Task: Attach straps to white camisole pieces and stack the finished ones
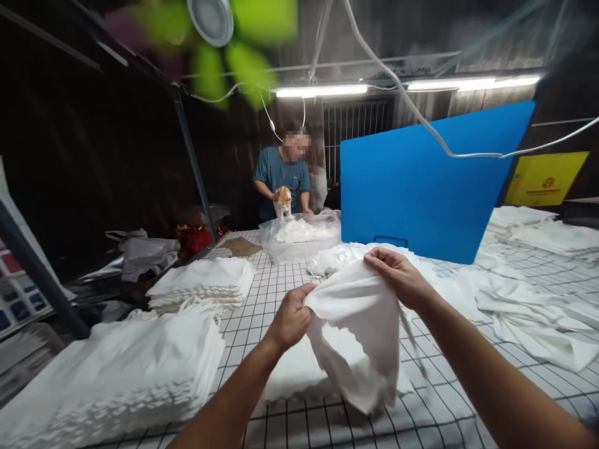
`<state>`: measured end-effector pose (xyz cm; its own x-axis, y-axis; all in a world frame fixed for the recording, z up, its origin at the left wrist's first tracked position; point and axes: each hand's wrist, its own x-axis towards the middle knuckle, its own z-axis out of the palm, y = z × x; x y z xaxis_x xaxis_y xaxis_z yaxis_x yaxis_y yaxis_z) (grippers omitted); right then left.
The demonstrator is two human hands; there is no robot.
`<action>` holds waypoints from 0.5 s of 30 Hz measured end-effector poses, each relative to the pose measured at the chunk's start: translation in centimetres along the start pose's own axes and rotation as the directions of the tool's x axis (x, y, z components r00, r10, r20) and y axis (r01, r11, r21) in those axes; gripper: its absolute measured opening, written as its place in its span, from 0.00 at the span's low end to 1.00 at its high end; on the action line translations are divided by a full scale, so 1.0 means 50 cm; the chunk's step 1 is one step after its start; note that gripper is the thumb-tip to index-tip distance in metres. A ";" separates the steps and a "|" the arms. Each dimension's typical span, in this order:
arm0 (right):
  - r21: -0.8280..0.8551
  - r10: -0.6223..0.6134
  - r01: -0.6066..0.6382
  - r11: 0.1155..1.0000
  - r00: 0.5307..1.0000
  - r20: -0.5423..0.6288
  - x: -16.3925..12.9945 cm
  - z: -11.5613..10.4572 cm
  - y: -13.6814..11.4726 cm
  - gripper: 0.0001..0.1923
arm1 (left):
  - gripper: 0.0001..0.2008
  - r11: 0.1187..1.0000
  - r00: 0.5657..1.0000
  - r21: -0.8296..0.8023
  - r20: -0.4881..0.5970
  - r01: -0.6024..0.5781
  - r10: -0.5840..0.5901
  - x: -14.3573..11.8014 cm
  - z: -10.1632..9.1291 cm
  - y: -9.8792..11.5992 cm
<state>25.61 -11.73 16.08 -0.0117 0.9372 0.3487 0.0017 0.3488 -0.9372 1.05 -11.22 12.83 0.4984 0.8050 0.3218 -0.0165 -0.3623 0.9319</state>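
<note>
Between my hands hangs a white cloth piece [355, 299] with a scalloped, wavy edge, held up over the table. My left hand [290, 317] pinches its left upper corner, and my right hand [397, 274] grips the upper right part. A thin strap or strip dangles blurred on the right side. Beneath the cloth, partly hidden by it, a small pile of white cloth [294, 371] lies on the checked tablecloth [253, 312]. To the left of my left hand is a large stack of white cloth pieces [135, 355] with wavy edges.
A second white stack [201, 280] lies behind the first. A blue board [421, 187] stands upright on the table; loose white cloths [528, 305] spread at right. Across the table a person [281, 171] holds a cat [283, 202] beside a clear plastic bag [304, 234]. A green fan [210, 37] hangs overhead.
</note>
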 end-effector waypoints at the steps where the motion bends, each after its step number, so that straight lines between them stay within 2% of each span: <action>1: -0.011 -0.016 0.016 1.000 1.000 -0.004 0.001 0.005 -0.002 0.20 | 0.15 0.997 0.998 0.079 -0.057 -0.011 0.015 -0.005 -0.020 0.010; 4: -0.014 -0.050 0.050 0.999 0.999 0.004 0.014 0.031 -0.005 0.20 | 0.16 0.949 0.971 0.314 -0.219 -0.019 0.092 -0.016 -0.077 0.040; 6: -0.005 -0.067 0.068 0.998 0.997 0.030 0.028 0.049 -0.001 0.21 | 0.16 0.935 0.966 0.355 -0.244 0.010 0.083 -0.024 -0.115 0.060; 7: -0.003 -0.067 0.067 0.998 0.997 0.046 0.037 0.057 0.004 0.21 | 0.15 0.938 0.976 0.345 -0.210 0.021 0.055 -0.029 -0.134 0.069; 9: -0.008 -0.051 0.051 0.999 0.996 0.068 0.055 0.072 0.020 0.21 | 0.14 0.949 0.999 0.315 -0.045 0.009 0.006 -0.039 -0.169 0.077; 11: -0.039 -0.040 0.043 0.998 0.996 0.080 0.070 0.088 0.041 0.20 | 0.13 0.961 0.989 0.274 0.150 -0.033 -0.009 -0.045 -0.193 0.070; 12: -0.062 -0.046 0.052 0.997 0.994 0.096 0.076 0.099 0.052 0.18 | 0.14 0.972 0.980 0.234 0.200 -0.027 -0.022 -0.043 -0.198 0.060; 15: -0.134 -0.101 0.128 0.983 0.975 0.196 0.078 0.140 0.082 0.12 | 0.23 0.996 0.981 0.054 0.176 0.069 -0.077 -0.017 -0.177 0.015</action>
<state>18.56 -6.71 13.53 -0.2075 0.8770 0.4333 0.1341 0.4642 -0.8755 -7.06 -8.00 14.72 0.6427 0.7354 0.2146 0.0647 -0.3312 0.9414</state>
